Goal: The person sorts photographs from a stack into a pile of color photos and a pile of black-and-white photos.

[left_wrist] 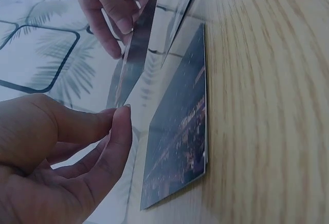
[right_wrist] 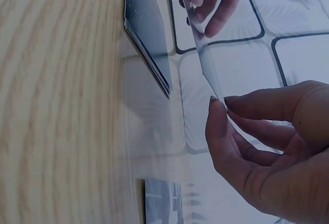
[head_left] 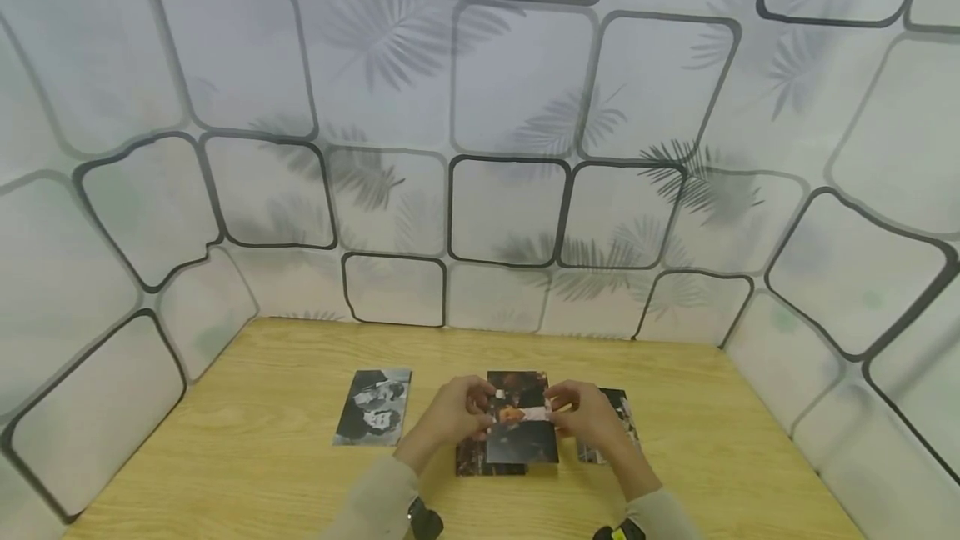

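A glossy photo print [head_left: 522,442] is held up between both hands over the table, a pale and orange figure across its dark picture. My left hand [head_left: 455,411] pinches its left edge between thumb and fingertips. The opposite edge is pinched by my right hand [head_left: 588,413]. Below the held print lies a small pile of photo prints [left_wrist: 180,126], the top one showing a dark crowd scene; in the head view the held print hides much of it. From the right wrist view, the held print [right_wrist: 199,39] appears nearly edge-on, apart from the pile [right_wrist: 149,34].
To the left on the wooden table [head_left: 262,423] lies a black-and-white photo [head_left: 373,408] of two faces. Another photo [head_left: 618,407] lies at the right, partly behind the right hand and forearm. A patterned white curtain [head_left: 510,207] stands behind the table and along both sides.
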Action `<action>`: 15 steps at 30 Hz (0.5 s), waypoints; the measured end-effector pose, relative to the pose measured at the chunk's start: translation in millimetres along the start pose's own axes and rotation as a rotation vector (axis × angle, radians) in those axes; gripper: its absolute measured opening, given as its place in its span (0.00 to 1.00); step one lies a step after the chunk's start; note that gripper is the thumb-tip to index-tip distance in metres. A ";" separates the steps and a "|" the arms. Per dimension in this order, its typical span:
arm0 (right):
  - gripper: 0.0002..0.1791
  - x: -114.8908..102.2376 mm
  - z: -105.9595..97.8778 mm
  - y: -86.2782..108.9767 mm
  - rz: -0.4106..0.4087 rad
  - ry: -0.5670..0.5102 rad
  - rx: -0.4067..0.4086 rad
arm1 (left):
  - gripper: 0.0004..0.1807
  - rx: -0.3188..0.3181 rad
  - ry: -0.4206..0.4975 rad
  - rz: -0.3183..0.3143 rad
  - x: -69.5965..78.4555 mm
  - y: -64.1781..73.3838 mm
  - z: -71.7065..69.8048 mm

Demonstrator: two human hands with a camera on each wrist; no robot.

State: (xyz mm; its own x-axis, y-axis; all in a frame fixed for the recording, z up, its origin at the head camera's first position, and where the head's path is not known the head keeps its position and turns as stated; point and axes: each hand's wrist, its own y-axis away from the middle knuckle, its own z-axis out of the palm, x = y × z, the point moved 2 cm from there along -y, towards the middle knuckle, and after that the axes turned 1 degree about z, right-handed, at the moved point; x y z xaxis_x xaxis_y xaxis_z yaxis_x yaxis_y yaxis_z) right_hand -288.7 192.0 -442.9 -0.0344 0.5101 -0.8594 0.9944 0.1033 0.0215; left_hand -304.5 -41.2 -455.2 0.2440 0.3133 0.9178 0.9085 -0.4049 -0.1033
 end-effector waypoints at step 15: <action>0.17 6.0 -21.8 2.7 0.019 0.054 0.016 | 0.22 0.008 0.020 -0.006 8.8 -10.0 23.2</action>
State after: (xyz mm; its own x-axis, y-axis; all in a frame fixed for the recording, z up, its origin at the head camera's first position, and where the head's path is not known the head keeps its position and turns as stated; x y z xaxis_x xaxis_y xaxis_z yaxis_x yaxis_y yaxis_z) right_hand -288.4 214.0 -436.8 -0.0200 0.5576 -0.8299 0.9964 0.0797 0.0295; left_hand -303.6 -14.5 -454.9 0.2322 0.2982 0.9258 0.9127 -0.3959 -0.1014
